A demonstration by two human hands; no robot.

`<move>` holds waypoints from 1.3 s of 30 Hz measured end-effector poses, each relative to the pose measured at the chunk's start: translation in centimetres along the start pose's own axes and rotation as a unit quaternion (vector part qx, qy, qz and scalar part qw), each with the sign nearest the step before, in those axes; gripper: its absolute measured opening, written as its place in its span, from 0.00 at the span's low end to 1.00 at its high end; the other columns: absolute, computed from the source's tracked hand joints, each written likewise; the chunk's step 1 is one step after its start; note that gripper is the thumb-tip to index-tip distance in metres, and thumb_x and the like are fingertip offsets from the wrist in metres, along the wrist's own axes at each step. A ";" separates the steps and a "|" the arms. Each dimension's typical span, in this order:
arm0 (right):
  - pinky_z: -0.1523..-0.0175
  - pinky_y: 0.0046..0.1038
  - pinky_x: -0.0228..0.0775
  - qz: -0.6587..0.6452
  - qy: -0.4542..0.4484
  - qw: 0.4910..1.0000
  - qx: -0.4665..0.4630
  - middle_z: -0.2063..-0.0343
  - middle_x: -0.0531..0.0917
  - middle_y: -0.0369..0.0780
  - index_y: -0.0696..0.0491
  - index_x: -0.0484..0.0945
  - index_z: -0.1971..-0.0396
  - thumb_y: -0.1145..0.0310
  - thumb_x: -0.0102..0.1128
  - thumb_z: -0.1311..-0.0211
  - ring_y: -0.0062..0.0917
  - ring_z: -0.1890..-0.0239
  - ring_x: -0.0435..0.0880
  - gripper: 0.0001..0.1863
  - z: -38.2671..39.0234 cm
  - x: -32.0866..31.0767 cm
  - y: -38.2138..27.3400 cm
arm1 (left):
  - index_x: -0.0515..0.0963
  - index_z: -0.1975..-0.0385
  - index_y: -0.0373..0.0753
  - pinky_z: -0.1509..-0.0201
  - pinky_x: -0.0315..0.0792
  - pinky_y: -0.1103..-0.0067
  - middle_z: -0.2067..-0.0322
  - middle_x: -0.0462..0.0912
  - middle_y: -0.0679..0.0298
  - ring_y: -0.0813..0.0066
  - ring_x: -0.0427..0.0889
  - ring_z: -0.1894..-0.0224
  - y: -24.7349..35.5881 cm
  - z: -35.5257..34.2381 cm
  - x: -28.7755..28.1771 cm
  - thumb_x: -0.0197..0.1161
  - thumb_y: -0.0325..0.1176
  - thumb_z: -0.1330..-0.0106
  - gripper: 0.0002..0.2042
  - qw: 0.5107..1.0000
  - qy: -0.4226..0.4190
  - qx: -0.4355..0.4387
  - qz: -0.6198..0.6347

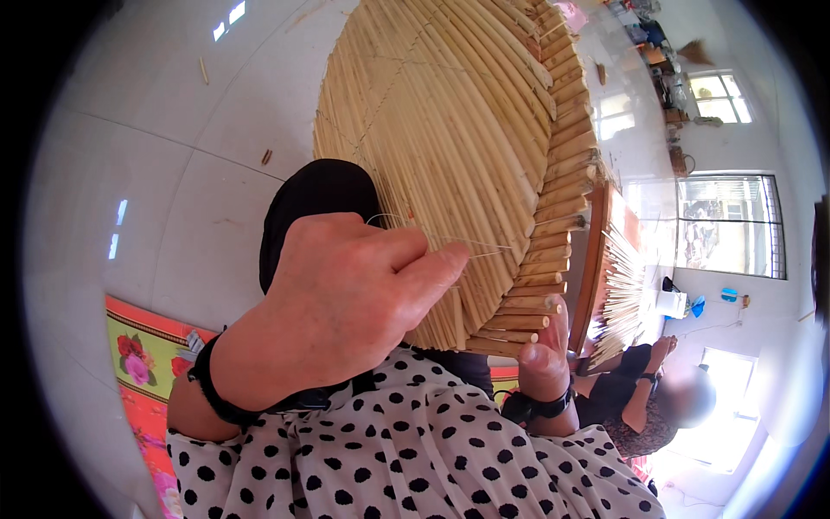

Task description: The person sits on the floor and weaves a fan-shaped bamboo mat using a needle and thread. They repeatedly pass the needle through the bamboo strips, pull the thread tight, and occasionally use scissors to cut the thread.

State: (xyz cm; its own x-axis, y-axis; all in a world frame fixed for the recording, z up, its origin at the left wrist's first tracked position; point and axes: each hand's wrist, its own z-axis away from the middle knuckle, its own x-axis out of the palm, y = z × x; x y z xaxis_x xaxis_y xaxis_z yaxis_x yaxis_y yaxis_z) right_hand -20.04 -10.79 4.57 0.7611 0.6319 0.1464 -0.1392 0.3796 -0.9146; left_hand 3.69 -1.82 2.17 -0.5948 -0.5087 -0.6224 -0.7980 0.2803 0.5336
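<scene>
Straw-coloured stalk panel [441, 147] sits against a black-clad knee [316, 195], likely for support; left hand [346, 290] fingers pinch thin thread [493, 246] over it; right hand [546, 363] seemingly steadies its edge, grip partly hidden.

"Where did the head camera look from?"
"It looked from the wearer's head, as the left one of a side-by-side pair, and faced steeply down over the dotted top [406, 441]."
"How near was it?"
"Close: the left hand [346, 294] loomed large just below it, and the right hand [545, 356] showed smaller. The stick panel [450, 138] ran away from it, past the upper edge."
"How wide did it see?"
"Very wide: it took in floor [156, 208] to the left and windows [731, 227] far to the right, with lines bending toward a dark, round rim."
</scene>
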 end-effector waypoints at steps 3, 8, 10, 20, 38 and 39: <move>0.31 0.33 0.56 0.020 -0.034 0.999 -0.012 0.36 0.62 0.48 0.67 0.60 0.36 0.58 0.75 0.59 0.34 0.34 0.64 0.51 -0.3 0.4 -0.4 | 0.84 0.64 0.44 0.82 0.58 0.78 0.86 0.65 0.71 0.75 0.64 0.87 0.3 -0.4 -0.9 0.66 0.26 0.55 0.15 1.000 -0.013 -0.001 -0.019; 0.30 0.36 0.48 0.070 -0.142 0.987 -0.036 0.37 0.60 0.51 0.68 0.64 0.37 0.51 0.73 0.56 0.41 0.34 0.59 0.50 -1.4 -0.8 0.0 | 0.82 0.64 0.42 0.82 0.59 0.79 0.85 0.66 0.71 0.75 0.67 0.86 0.9 -0.7 -2.4 0.64 0.28 0.54 0.14 0.997 -0.053 0.001 -0.048; 0.31 0.37 0.48 0.108 -0.209 0.964 -0.122 0.37 0.59 0.51 0.66 0.61 0.34 0.48 0.72 0.54 0.41 0.35 0.60 0.52 -2.6 -1.2 0.6 | 0.82 0.64 0.42 0.82 0.60 0.79 0.85 0.66 0.71 0.75 0.68 0.86 0.9 -0.7 -3.2 0.63 0.28 0.55 0.15 0.996 -0.066 0.006 -0.063; 0.35 0.35 0.60 0.111 -0.362 0.861 -0.341 0.42 0.65 0.53 0.69 0.57 0.32 0.52 0.68 0.43 0.42 0.41 0.67 0.48 -7.2 2.0 2.2 | 0.85 0.64 0.41 0.81 0.58 0.79 0.83 0.72 0.67 0.72 0.66 0.85 1.2 2.2 -8.0 0.66 0.20 0.53 0.15 0.983 -0.131 -0.116 -0.055; 0.43 0.34 0.71 0.010 -0.432 0.835 -0.341 0.44 0.66 0.52 0.67 0.63 0.35 0.56 0.74 0.48 0.42 0.45 0.72 0.46 -9.1 2.4 4.2 | 0.86 0.65 0.42 0.61 0.77 0.76 0.61 0.87 0.57 0.58 0.85 0.63 3.1 3.6 -9.6 0.69 0.24 0.51 0.12 0.957 -0.143 -0.220 -0.120; 0.41 0.34 0.70 0.003 -0.429 0.840 -0.333 0.44 0.67 0.51 0.67 0.64 0.36 0.54 0.74 0.48 0.40 0.44 0.71 0.46 -8.9 2.3 4.3 | 0.86 0.65 0.42 0.63 0.76 0.75 0.61 0.87 0.57 0.59 0.85 0.64 3.0 2.9 -9.3 0.68 0.25 0.50 0.11 0.961 -0.149 -0.196 -0.125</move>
State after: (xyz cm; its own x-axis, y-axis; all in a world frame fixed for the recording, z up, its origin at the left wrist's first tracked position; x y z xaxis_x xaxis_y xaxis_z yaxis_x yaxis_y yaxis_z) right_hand -13.22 -13.76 -2.36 -0.0153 0.9951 0.0976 0.4609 0.0936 -0.8825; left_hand 6.61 6.10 7.91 -0.4363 -0.2487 -0.8648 -0.8571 -0.1778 0.4836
